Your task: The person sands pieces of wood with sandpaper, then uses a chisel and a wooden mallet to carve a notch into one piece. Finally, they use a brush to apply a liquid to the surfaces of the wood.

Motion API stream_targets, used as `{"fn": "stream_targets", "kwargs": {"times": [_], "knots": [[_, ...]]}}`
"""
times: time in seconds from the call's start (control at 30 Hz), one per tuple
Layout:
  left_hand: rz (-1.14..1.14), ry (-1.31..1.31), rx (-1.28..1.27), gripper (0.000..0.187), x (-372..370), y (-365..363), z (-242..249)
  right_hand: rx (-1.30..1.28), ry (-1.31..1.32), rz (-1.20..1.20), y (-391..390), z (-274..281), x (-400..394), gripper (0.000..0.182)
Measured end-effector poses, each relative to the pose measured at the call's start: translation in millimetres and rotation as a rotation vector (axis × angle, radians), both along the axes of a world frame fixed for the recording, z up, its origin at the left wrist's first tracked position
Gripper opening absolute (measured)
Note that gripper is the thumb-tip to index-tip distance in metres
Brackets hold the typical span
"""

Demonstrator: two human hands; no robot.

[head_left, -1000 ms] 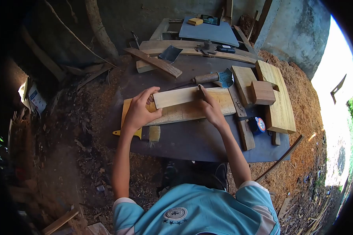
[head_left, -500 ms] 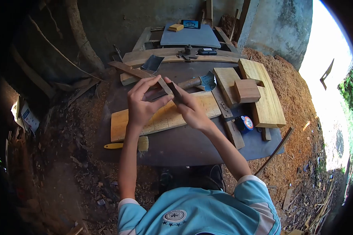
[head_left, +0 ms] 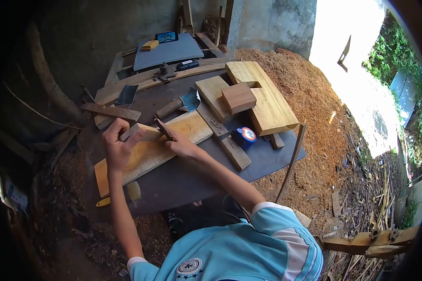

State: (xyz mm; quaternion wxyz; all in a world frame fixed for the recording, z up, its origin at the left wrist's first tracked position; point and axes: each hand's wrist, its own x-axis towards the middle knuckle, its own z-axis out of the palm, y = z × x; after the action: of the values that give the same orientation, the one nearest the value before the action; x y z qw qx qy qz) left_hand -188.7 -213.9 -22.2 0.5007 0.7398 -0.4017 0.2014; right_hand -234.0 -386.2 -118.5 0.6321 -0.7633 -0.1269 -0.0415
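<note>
My left hand (head_left: 118, 149) grips a small pale wooden piece (head_left: 148, 132) between thumb and fingers, above the long yellowish board (head_left: 192, 127). Closed in my right hand (head_left: 184, 145) is a thin dark flat piece (head_left: 162, 128), whose kind I cannot tell; it stands right at the end of the pale piece. Under my left forearm lies a brush with a yellow handle (head_left: 103, 202), partly covered by the arm. Just beyond my hands, a brown wooden strip (head_left: 117, 112) rests on another piece of wood.
To the right are a blue tape measure (head_left: 245, 136), a reddish wood block (head_left: 239, 98) and thick yellow timber (head_left: 272, 105). A rolled blue-grey sheet (head_left: 191, 99) lies behind the board. A phone (head_left: 167, 36) stands at the back. Sawdust (head_left: 314, 154) covers the ground.
The view has turned right, so the table sits further left. My hands are lower over the board, and the pale piece is now held more level, its end toward the dark piece.
</note>
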Motion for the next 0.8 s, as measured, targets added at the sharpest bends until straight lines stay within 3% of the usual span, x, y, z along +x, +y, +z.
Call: {"fn": "stream_targets", "kwargs": {"times": [0.1,0.23,0.43,0.47,0.6,0.7,0.73,0.8], "knots": [[0.019,0.037,-0.047,0.033,-5,-7,-1,0.01,-0.1,-0.006,4,-10,14,0.075],[0.0,0.089,-0.21,0.02,-3,-19,-6,0.052,-0.032,-0.014,16,10,14,0.071],[0.047,0.159,-0.335,0.018,-1,-24,-4,0.115,-0.439,0.034,43,84,6,0.072],[0.074,0.163,-0.344,0.018,4,-20,-10,0.114,-0.552,0.022,47,74,13,0.073],[0.106,0.221,-0.395,0.017,25,0,-22,0.094,-0.204,-0.102,42,-17,48,0.068],[0.038,0.234,-0.368,0.017,24,-5,-15,0.055,-0.276,-0.085,49,51,28,0.064],[0.017,0.238,-0.351,0.017,20,-7,-16,0.09,-0.459,-0.147,58,65,29,0.063],[0.027,0.211,-0.334,0.017,11,-12,-12,0.127,-0.527,-0.124,58,71,25,0.063]]}}
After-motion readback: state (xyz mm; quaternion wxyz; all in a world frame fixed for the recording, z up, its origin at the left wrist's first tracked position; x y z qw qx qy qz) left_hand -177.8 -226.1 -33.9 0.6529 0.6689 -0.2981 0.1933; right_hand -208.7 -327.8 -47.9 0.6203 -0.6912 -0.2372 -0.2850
